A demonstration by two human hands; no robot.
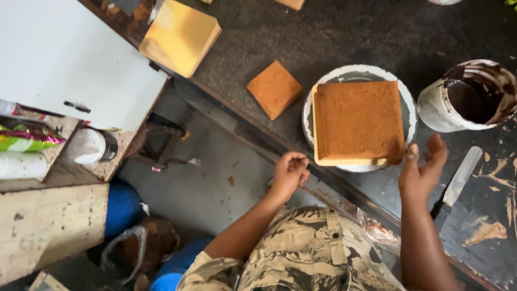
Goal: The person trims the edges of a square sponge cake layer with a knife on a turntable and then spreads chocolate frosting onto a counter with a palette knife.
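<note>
A square brown sponge cake (357, 122) rests on a round white turntable (360, 72) on the dark counter. My left hand (290, 172) hovers by the turntable's near left rim, fingers curled loosely with nothing in them. My right hand (421, 168) is held open just off the cake's near right corner, fingers spread, thumb close to the cake edge. A smaller brown cake square (274, 89) lies to the left of the turntable.
A white bucket of chocolate (469, 97) stands right of the cake. A palette knife (455, 183) lies on the smeared counter (334, 32) by my right hand. A gold cake board (179, 35) sits at the back left. White cabinet (70, 64), shelf and floor lie left.
</note>
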